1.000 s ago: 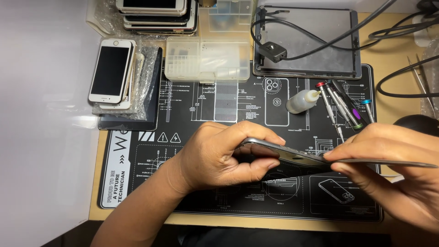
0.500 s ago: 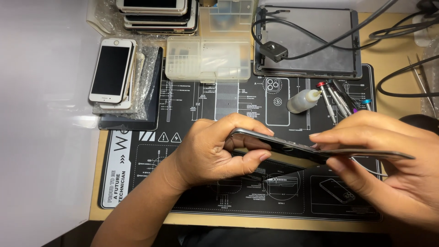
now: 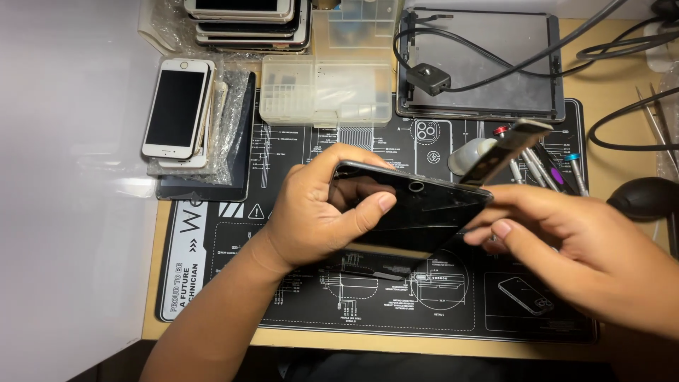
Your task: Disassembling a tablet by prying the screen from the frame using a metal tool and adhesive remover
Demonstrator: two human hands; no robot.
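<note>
Hands holding one dark phone above black repair mat
Left hand [image 3: 318,219] grips the phone [image 3: 414,212] at its left end, thumb pressed on the glossy screen; right hand [image 3: 573,247] closes on the right end, with a thin flat tool [image 3: 506,150] rising from it. Phone is tilted, over the mat [image 3: 212,283]. White phone [image 3: 177,107] and clear plastic box [image 3: 325,90] lie behind

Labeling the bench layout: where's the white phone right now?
Head view, far left: the white phone lies face up on a plastic-wrapped stack of devices, left of the clear parts box, well up-left of the left hand.
</note>
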